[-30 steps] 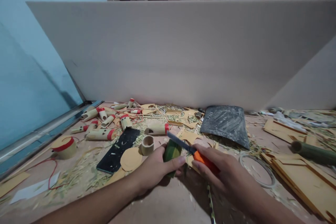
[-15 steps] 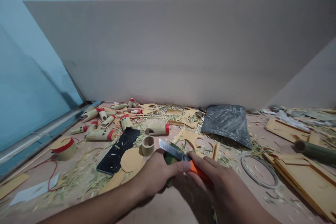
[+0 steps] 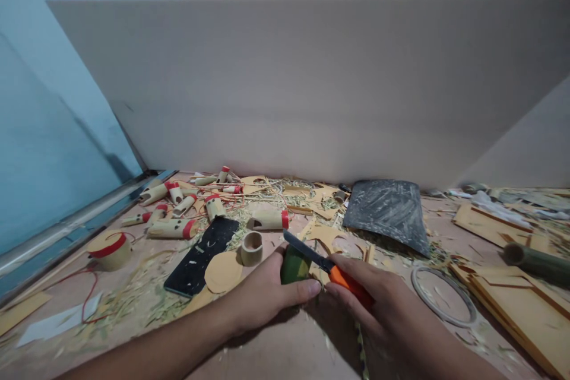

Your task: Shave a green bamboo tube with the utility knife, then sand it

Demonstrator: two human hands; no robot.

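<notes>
Left hand (image 3: 267, 291) clasps green bamboo piece (image 3: 294, 268) at six o'clock in view; right hand (image 3: 371, 291) grips orange-handled knife (image 3: 327, 263). From the bamboo: dark slab (image 3: 202, 256) nine o'clock, grey sheet (image 3: 386, 214) two, pale ring (image 3: 461, 323) three.

Here's the bench (image 3: 285, 350), pinkish and strewn with green-yellow shavings (image 3: 162, 300), and on it lies the black slab (image 3: 202, 258), flat and flecked with chips. Close by the slab's right edge, a pale disc (image 3: 223, 272); just beyond that, a short bamboo ring (image 3: 252, 248) on its end! Left of the slab sits a red-banded drum (image 3: 109, 254), with white paper (image 3: 57, 320) nearer the viewer. Behind the slab, a whole scatter of red-ended tubes (image 3: 171, 228)! Well to the slab's right: a curved dark sheet (image 3: 386, 214), then a pale hoop (image 3: 416, 285), and farther right, wooden panels (image 3: 525, 309) and a green bamboo tube (image 3: 545, 264).
</notes>
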